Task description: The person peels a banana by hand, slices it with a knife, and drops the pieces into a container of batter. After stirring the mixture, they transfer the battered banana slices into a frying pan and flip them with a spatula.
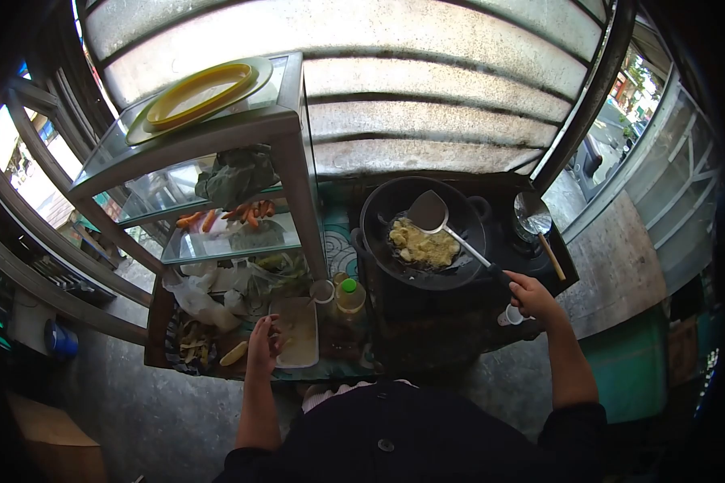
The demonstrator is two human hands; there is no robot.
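Note:
My right hand (533,298) is closed around the black handle of a metal wok spatula (429,212). The spatula's broad blade is over a dark wok (379,201), touching or just above a yellow egg-like fried mass (420,245) in it. Loosely curled, with fingers partly apart, my left hand (263,346) is at the left side of a pale rectangular tray (306,358). I see nothing held in it, though its palm is turned from view. Beyond the tray are a small cup (322,291) and a bottle with a green cap (350,298).
A glass display case (286,125) rises at the left, with yellow-rimmed plates (157,121) on top and carrots (250,212) on a shelf. Plastic bags (197,302) and peelings (196,346) lie below. A small pan (532,211) with a wooden handle sits right of the wok.

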